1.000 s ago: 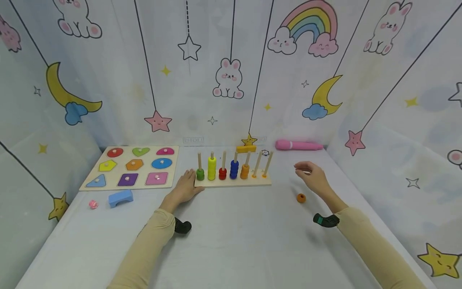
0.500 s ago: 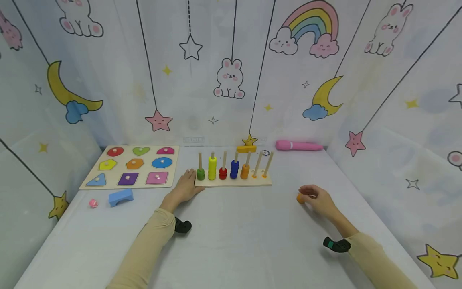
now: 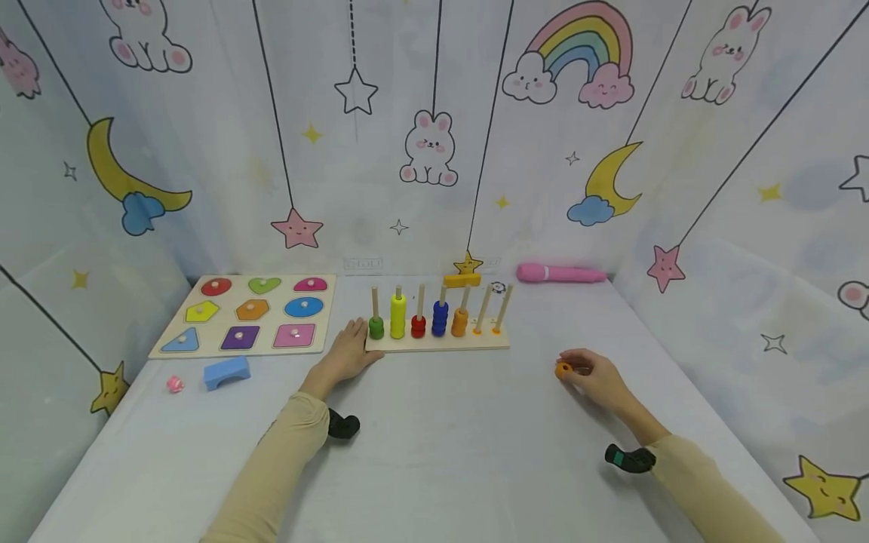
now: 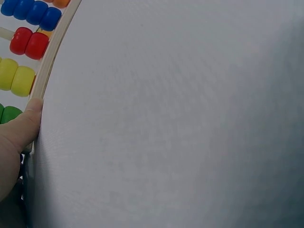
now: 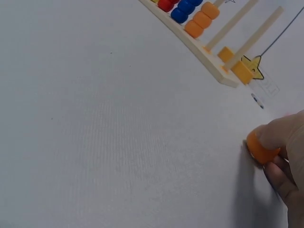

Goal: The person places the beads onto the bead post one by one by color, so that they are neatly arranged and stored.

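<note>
My right hand [image 3: 597, 378] pinches an orange bead [image 3: 563, 370] between thumb and fingers, low over the white table at the right. In the right wrist view the thumb lies on top of the bead [image 5: 260, 148], with fingertips beneath. A wooden bead-stacking rack [image 3: 441, 345] stands at mid-table; green, yellow, red, blue and orange beads sit on its pegs, and the two rightmost pegs are bare. At the rack's left end rests my left hand [image 3: 346, 353], fingers extended along that end. Its thumb [image 4: 29, 118] presses the base's front edge in the left wrist view.
A shape puzzle board [image 3: 271, 343] lies at the back left. In front of it are a blue arch block [image 3: 227, 372] and a small pink piece [image 3: 175, 385]. Behind the rack sits a yellow block [image 3: 462, 280], with a pink pen-shaped thing [image 3: 562, 273] by the back wall.
My right hand has come down toward me onto the orange bead and taken hold of it; the bead is now slightly tilted. The left hand and the rack stay in place.
</note>
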Action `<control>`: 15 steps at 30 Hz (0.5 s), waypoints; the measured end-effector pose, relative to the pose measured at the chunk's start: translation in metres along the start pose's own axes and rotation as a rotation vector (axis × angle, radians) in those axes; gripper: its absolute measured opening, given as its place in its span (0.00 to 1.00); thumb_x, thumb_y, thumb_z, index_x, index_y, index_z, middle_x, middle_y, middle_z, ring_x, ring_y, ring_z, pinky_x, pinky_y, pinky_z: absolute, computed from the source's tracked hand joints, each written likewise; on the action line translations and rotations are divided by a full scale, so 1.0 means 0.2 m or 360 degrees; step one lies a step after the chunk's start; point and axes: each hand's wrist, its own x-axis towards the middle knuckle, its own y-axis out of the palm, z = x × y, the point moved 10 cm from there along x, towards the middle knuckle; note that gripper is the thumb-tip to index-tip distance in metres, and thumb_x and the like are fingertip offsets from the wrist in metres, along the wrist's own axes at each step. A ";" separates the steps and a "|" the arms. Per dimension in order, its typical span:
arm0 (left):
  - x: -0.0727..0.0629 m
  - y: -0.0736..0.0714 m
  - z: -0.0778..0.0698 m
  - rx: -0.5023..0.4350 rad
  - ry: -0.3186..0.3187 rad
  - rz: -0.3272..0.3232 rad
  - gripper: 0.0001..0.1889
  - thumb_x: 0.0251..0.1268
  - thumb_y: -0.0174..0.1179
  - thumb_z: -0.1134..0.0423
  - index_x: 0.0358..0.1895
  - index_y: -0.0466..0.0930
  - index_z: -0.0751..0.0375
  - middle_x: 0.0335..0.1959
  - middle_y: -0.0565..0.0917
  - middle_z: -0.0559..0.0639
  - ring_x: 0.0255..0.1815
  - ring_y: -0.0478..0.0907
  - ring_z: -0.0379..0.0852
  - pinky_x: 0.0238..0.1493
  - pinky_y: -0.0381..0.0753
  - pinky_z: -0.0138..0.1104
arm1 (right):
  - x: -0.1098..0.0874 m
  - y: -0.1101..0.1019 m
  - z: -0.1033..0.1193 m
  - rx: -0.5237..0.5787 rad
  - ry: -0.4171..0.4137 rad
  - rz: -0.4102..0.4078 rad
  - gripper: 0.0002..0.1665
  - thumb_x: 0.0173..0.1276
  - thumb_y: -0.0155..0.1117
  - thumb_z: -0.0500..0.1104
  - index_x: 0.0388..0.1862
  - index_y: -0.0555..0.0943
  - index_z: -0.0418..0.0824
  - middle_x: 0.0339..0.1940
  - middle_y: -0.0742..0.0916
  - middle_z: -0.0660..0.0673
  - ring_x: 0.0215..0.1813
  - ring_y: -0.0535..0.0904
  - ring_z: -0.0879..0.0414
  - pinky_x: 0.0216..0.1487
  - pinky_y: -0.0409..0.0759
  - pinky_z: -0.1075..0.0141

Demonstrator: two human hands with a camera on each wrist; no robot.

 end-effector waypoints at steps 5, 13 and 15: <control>0.00 -0.01 -0.01 0.0005 0.0017 -0.0018 0.40 0.70 0.53 0.51 0.69 0.47 0.81 0.71 0.49 0.74 0.73 0.42 0.67 0.71 0.44 0.54 | 0.07 -0.05 0.06 0.0062 -0.0009 -0.0065 0.20 0.65 0.63 0.34 0.55 0.74 0.29 0.49 0.83 0.34 0.51 0.78 0.42 0.46 0.76 0.79; 0.00 0.00 -0.01 -0.0013 0.0000 0.0002 0.41 0.70 0.53 0.51 0.70 0.45 0.80 0.72 0.48 0.73 0.73 0.41 0.66 0.71 0.42 0.54 | 0.27 -0.22 0.34 0.0130 -0.0051 -0.0312 0.23 0.66 0.60 0.31 0.59 0.70 0.26 0.51 0.81 0.29 0.52 0.78 0.40 0.46 0.77 0.79; 0.00 0.00 0.00 -0.0004 0.0001 0.0000 0.41 0.70 0.53 0.52 0.70 0.46 0.80 0.72 0.48 0.73 0.73 0.41 0.66 0.71 0.43 0.54 | 0.35 -0.24 0.34 0.0143 -0.0039 -0.0356 0.24 0.67 0.60 0.34 0.60 0.69 0.29 0.52 0.81 0.31 0.53 0.79 0.43 0.48 0.77 0.78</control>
